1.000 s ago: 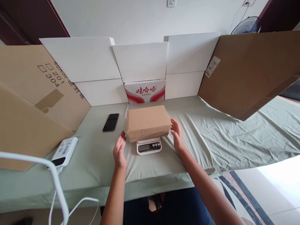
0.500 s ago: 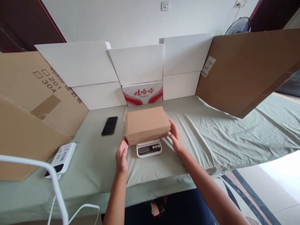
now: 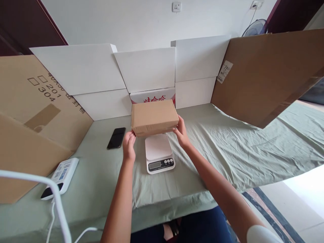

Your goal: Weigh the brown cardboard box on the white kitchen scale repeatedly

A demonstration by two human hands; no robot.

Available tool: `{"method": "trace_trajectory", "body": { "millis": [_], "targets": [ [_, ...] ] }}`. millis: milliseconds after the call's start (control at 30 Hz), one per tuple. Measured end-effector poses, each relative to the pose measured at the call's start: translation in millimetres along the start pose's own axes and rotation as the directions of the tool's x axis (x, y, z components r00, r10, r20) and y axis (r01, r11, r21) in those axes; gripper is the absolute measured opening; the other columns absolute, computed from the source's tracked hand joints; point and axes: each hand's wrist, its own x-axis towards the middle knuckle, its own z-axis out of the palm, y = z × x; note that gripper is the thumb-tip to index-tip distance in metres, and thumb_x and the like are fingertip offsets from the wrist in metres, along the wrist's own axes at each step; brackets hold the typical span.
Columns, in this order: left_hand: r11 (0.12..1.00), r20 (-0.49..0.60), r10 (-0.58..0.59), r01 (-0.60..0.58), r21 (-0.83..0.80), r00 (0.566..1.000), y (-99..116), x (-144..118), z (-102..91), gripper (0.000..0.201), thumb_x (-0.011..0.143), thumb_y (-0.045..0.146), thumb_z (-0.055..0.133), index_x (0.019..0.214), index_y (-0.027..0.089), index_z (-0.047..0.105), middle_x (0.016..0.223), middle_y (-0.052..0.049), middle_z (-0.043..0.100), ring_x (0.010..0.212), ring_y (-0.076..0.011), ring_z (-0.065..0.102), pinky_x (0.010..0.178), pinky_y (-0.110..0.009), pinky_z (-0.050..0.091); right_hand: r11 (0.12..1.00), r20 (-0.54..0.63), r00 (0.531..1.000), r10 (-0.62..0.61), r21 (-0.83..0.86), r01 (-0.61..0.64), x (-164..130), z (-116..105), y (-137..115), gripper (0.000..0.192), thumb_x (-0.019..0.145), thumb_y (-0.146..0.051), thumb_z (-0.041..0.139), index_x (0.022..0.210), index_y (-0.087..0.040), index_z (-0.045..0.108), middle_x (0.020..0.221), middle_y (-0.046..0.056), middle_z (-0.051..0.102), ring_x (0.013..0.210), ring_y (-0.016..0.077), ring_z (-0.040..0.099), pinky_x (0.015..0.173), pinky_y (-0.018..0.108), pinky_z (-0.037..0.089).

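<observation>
A closed brown cardboard box [image 3: 155,116] is held up between my two hands, beyond and above the scale. My left hand [image 3: 129,145] grips its near left corner, fingers partly hidden beneath. At the right end, my right hand [image 3: 181,132] has its thumb on the near face and its fingers round the side. Below the box, a white digital kitchen scale [image 3: 159,148] lies on the green cloth, its display and buttons facing me; its far edge is partly covered by the box.
A black phone [image 3: 116,138] lies left of the scale. Further left is a white device [image 3: 60,178] with a cable, near a white curved tube [image 3: 57,195]. White cartons [image 3: 146,71] stand at the back, with large cardboard panels [image 3: 263,74] at the sides. Green cloth [image 3: 202,141] covers the surface.
Both hands have lifted the cardboard box off the scale and moved it away from me. The scale's white platform now shows. The view has shifted slightly.
</observation>
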Motion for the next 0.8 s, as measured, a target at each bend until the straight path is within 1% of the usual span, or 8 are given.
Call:
{"method": "trace_trajectory", "body": {
  "millis": [67,133,200,300,467,633,700,800],
  "targets": [
    [0.998,-0.017,-0.064,0.064,-0.03,0.998,-15,16,7.2,0.041,0.08,0.052,0.064,0.105,0.02,0.066,0.118,-0.012,0.069,0.126,-0.0264,0.062,0.114,-0.045,0.042,1.0,-0.007,1.0,0.015,0.011,-0.015,11,5,19,0.07,0.087,-0.053,0.06,0.148,-0.029,0.037,0.154,0.007,0.046,0.14,0.0287,0.046,0.114,0.045,0.044],
    [0.993,-0.037,-0.114,0.112,-0.048,0.993,-30,24,10.3,0.042,0.077,0.054,0.065,0.102,0.02,0.065,0.115,-0.012,0.069,0.125,-0.0266,0.063,0.113,-0.046,0.042,0.999,-0.019,0.999,0.048,0.025,-0.048,15,9,36,0.068,0.086,-0.049,0.061,0.147,-0.027,0.038,0.153,0.007,0.047,0.14,0.0284,0.045,0.115,0.046,0.043],
    [0.99,-0.051,-0.136,0.133,-0.053,0.989,-42,26,9.5,0.043,0.076,0.056,0.065,0.101,0.02,0.064,0.116,-0.013,0.069,0.125,-0.0269,0.063,0.113,-0.046,0.042,0.996,-0.024,0.997,0.079,0.049,-0.078,14,11,49,0.067,0.085,-0.045,0.061,0.146,-0.028,0.039,0.153,0.007,0.047,0.141,0.028,0.044,0.115,0.046,0.042],
    [0.987,-0.058,-0.153,0.15,-0.058,0.986,-53,26,5.7,0.045,0.077,0.059,0.065,0.1,0.021,0.065,0.118,-0.013,0.069,0.126,-0.0267,0.063,0.112,-0.044,0.043,0.99,-0.004,0.993,0.116,0.083,-0.115,11,11,58,0.067,0.083,-0.039,0.06,0.145,-0.029,0.038,0.154,0.005,0.047,0.142,0.0277,0.043,0.116,0.047,0.041],
    [0.981,-0.067,-0.186,0.181,-0.067,0.98,-59,27,5.4,0.045,0.078,0.062,0.066,0.098,0.021,0.066,0.117,-0.013,0.071,0.127,-0.0279,0.063,0.11,-0.044,0.045,0.983,0.01,0.987,0.162,0.088,-0.162,13,11,62,0.063,0.083,-0.035,0.058,0.144,-0.031,0.04,0.152,0.003,0.049,0.142,0.0286,0.043,0.118,0.05,0.039],
    [0.977,-0.063,-0.208,0.204,-0.066,0.976,-60,29,5.8,0.043,0.08,0.057,0.067,0.103,0.021,0.069,0.122,-0.013,0.071,0.129,-0.0281,0.062,0.113,-0.044,0.043,0.982,0.019,0.985,0.17,0.077,-0.171,14,12,70,0.065,0.084,-0.036,0.057,0.146,-0.031,0.039,0.152,0.004,0.049,0.143,0.0287,0.043,0.121,0.051,0.035],
    [0.976,-0.075,-0.214,0.209,-0.064,0.974,-57,31,0.1,0.043,0.08,0.054,0.067,0.107,0.022,0.07,0.131,-0.014,0.068,0.134,-0.0286,0.058,0.115,-0.045,0.041,0.981,-0.037,0.982,0.188,0.065,-0.185,14,8,74,0.068,0.084,-0.038,0.056,0.149,-0.03,0.035,0.158,0.005,0.043,0.147,0.0295,0.039,0.123,0.053,0.031],
    [0.98,-0.147,-0.188,0.175,-0.096,0.971,-49,36,-13.8,0.046,0.084,0.053,0.061,0.116,0.022,0.07,0.146,-0.015,0.059,0.142,-0.028,0.049,0.117,-0.043,0.037,0.974,-0.204,0.952,0.227,0.033,-0.225,15,-3,78,0.076,0.085,-0.043,0.054,0.154,-0.034,0.024,0.165,0.005,0.03,0.153,0.0321,0.03,0.125,0.058,0.024]
  ]
}}
